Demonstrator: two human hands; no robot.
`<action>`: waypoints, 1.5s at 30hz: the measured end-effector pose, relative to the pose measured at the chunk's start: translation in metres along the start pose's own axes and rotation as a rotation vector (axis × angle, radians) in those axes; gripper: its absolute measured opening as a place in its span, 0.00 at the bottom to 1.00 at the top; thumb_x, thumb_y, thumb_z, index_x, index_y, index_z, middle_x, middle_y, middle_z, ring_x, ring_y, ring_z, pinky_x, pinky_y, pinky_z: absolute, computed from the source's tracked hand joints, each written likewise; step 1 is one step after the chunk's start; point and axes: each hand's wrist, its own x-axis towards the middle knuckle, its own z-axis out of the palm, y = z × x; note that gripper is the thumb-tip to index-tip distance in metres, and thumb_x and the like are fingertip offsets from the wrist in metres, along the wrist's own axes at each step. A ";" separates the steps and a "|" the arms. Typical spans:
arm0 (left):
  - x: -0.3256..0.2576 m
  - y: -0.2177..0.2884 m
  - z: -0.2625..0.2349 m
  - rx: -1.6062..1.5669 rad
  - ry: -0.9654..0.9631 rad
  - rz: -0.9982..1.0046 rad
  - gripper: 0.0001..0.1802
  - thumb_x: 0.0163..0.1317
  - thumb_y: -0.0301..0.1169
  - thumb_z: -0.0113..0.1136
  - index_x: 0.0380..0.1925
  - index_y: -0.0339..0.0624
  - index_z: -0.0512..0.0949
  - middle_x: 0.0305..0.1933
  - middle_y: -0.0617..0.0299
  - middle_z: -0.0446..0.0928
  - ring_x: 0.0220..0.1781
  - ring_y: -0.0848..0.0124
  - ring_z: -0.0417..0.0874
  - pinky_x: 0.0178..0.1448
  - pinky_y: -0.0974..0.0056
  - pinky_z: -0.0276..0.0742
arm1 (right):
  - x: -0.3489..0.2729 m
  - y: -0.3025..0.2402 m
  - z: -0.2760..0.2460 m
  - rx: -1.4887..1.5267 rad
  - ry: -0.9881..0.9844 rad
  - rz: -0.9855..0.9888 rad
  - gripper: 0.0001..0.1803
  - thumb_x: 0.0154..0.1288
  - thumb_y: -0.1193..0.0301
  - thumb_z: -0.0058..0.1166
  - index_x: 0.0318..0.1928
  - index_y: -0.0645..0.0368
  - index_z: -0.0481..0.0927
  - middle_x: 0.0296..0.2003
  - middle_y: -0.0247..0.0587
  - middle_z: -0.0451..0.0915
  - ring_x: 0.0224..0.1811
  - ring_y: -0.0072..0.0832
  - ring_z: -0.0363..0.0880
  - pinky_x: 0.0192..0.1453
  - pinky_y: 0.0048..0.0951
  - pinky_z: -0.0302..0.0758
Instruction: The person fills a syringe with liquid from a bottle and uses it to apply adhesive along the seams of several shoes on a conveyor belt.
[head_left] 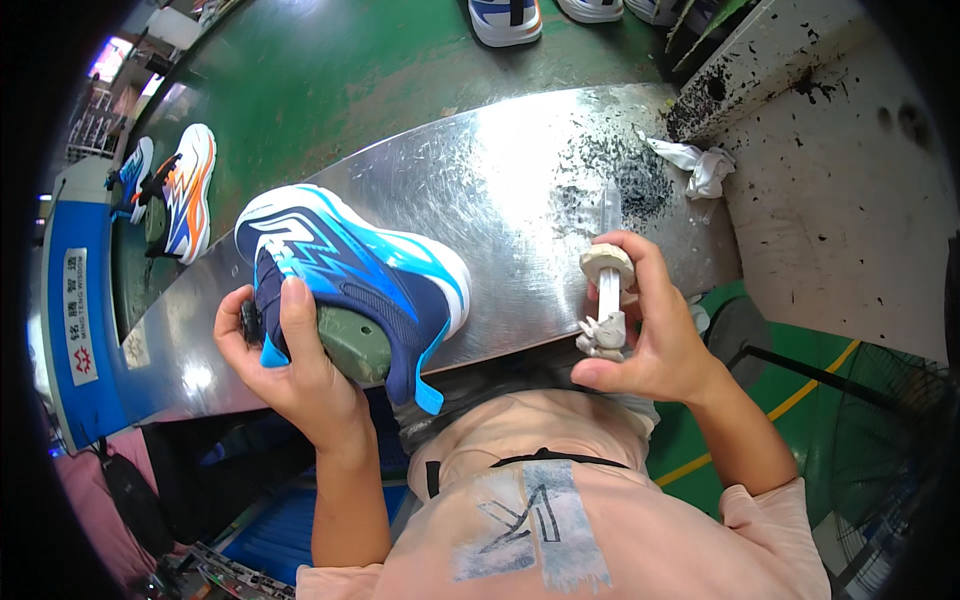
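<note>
Head view: I am at the near edge of the steel worktop (520, 150), partway through working on one shoe. My left hand (290, 365) is wrapped around the heel of the blue and white shoe (350, 270), thumb pressed on its side, fingers curled under the green last (355, 342) that fills it; the shoe rests on its side near the worktop's near left edge. My right hand (650, 335) is closed around a white brush-like tool (607, 300) crusted with dried glue, held upright just off the near edge. I judge the tool must now be brought across to the shoe, which calls for turning the shoe so the spot faces it. At the far left another shoe (185, 190) stands on the green belt (330, 80). A crumpled white rag (700, 165) lies at the worktop's far right corner, among black specks, well clear of my hands.
</note>
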 end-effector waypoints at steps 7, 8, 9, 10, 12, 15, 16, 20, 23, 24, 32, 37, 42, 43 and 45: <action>-0.003 -0.001 -0.007 0.032 -0.049 0.001 0.20 0.65 0.32 0.58 0.55 0.42 0.66 0.47 0.54 0.73 0.45 0.69 0.77 0.51 0.66 0.76 | -0.008 -0.019 -0.002 0.466 -0.090 0.160 0.60 0.37 0.47 0.75 0.67 0.57 0.56 0.41 0.37 0.71 0.33 0.18 0.68 0.36 0.19 0.69; -0.003 -0.001 -0.012 0.044 -0.031 0.010 0.20 0.65 0.32 0.58 0.55 0.42 0.66 0.47 0.54 0.73 0.45 0.69 0.77 0.51 0.66 0.76 | -0.003 -0.028 0.000 0.628 -0.129 0.248 0.62 0.37 0.41 0.73 0.67 0.58 0.55 0.42 0.38 0.70 0.33 0.17 0.67 0.35 0.17 0.68; -0.004 -0.002 -0.011 0.035 -0.037 0.004 0.20 0.65 0.32 0.58 0.55 0.42 0.66 0.46 0.54 0.74 0.45 0.69 0.77 0.50 0.66 0.76 | -0.003 -0.031 0.000 0.894 -0.193 0.240 0.65 0.37 0.34 0.68 0.68 0.61 0.53 0.43 0.40 0.70 0.32 0.17 0.65 0.34 0.15 0.66; -0.004 -0.003 -0.011 0.025 -0.042 0.003 0.20 0.65 0.32 0.58 0.55 0.42 0.66 0.46 0.54 0.74 0.45 0.69 0.77 0.50 0.66 0.76 | -0.001 -0.035 0.000 1.156 -0.267 0.256 0.69 0.37 0.27 0.63 0.68 0.63 0.52 0.43 0.42 0.69 0.31 0.17 0.63 0.33 0.13 0.64; -0.003 -0.004 -0.011 0.010 -0.045 0.009 0.20 0.66 0.31 0.58 0.54 0.42 0.66 0.45 0.54 0.75 0.44 0.70 0.77 0.49 0.67 0.76 | 0.000 -0.021 0.007 1.557 -0.360 0.122 0.73 0.34 0.20 0.54 0.68 0.64 0.49 0.39 0.44 0.67 0.28 0.17 0.56 0.30 0.13 0.61; -0.003 -0.005 -0.014 0.033 -0.045 0.031 0.19 0.66 0.31 0.57 0.54 0.41 0.66 0.44 0.55 0.75 0.43 0.71 0.77 0.48 0.68 0.76 | 0.006 -0.020 0.017 1.630 -0.395 0.179 0.73 0.32 0.19 0.53 0.68 0.64 0.50 0.39 0.43 0.67 0.28 0.17 0.57 0.30 0.13 0.60; -0.003 -0.006 -0.015 0.054 -0.047 0.047 0.19 0.66 0.31 0.57 0.54 0.41 0.66 0.44 0.55 0.75 0.43 0.71 0.77 0.48 0.68 0.76 | 0.007 -0.019 0.019 1.632 -0.398 0.187 0.73 0.32 0.18 0.52 0.68 0.64 0.51 0.39 0.43 0.67 0.28 0.17 0.57 0.29 0.13 0.60; -0.003 -0.008 -0.016 0.115 -0.039 0.098 0.18 0.66 0.30 0.57 0.54 0.41 0.67 0.43 0.56 0.75 0.42 0.72 0.77 0.47 0.69 0.75 | 0.013 -0.018 0.026 1.610 -0.390 0.212 0.74 0.31 0.17 0.51 0.67 0.64 0.52 0.38 0.43 0.67 0.28 0.17 0.57 0.29 0.13 0.59; -0.003 -0.009 -0.016 0.107 -0.039 0.108 0.18 0.67 0.30 0.56 0.54 0.40 0.67 0.43 0.56 0.75 0.41 0.73 0.77 0.47 0.69 0.75 | 0.017 -0.018 0.029 1.603 -0.380 0.223 0.74 0.30 0.17 0.50 0.67 0.64 0.53 0.38 0.43 0.67 0.28 0.16 0.57 0.29 0.13 0.60; -0.004 -0.009 -0.016 0.101 -0.042 0.108 0.18 0.67 0.30 0.56 0.54 0.40 0.67 0.43 0.57 0.75 0.41 0.73 0.77 0.47 0.69 0.75 | 0.018 -0.018 0.030 1.607 -0.376 0.227 0.74 0.30 0.16 0.49 0.67 0.64 0.53 0.37 0.42 0.68 0.28 0.16 0.57 0.29 0.13 0.60; -0.003 -0.011 -0.019 0.122 -0.043 0.117 0.17 0.67 0.31 0.56 0.54 0.40 0.67 0.42 0.57 0.75 0.41 0.74 0.76 0.47 0.70 0.75 | 0.015 -0.028 0.031 1.331 -0.367 0.185 0.74 0.29 0.16 0.47 0.65 0.65 0.55 0.34 0.37 0.68 0.27 0.14 0.54 0.30 0.13 0.54; -0.004 -0.011 -0.017 0.126 -0.045 0.124 0.17 0.67 0.31 0.56 0.54 0.41 0.67 0.42 0.58 0.75 0.41 0.74 0.76 0.46 0.70 0.75 | 0.010 -0.038 0.028 1.115 -0.352 0.227 0.73 0.29 0.16 0.45 0.65 0.64 0.57 0.32 0.32 0.65 0.27 0.13 0.54 0.29 0.14 0.51; -0.006 -0.006 -0.018 0.094 -0.045 0.092 0.18 0.67 0.31 0.56 0.54 0.41 0.67 0.43 0.58 0.75 0.42 0.74 0.76 0.49 0.69 0.74 | 0.014 -0.039 0.014 1.112 -0.406 0.112 0.71 0.32 0.17 0.46 0.65 0.65 0.56 0.31 0.33 0.66 0.27 0.13 0.57 0.25 0.14 0.53; -0.007 -0.005 -0.019 0.083 -0.019 0.079 0.19 0.67 0.31 0.56 0.55 0.41 0.66 0.44 0.58 0.75 0.44 0.73 0.76 0.51 0.68 0.73 | 0.019 -0.038 0.008 1.139 -0.403 0.045 0.70 0.34 0.19 0.48 0.65 0.65 0.55 0.32 0.35 0.68 0.26 0.13 0.59 0.25 0.14 0.56; -0.013 -0.006 -0.018 0.066 0.030 0.041 0.21 0.67 0.32 0.57 0.58 0.40 0.65 0.47 0.58 0.75 0.48 0.72 0.76 0.55 0.66 0.72 | 0.026 -0.037 -0.009 1.086 -0.317 -0.043 0.67 0.38 0.23 0.55 0.65 0.66 0.53 0.33 0.38 0.69 0.27 0.16 0.63 0.25 0.15 0.62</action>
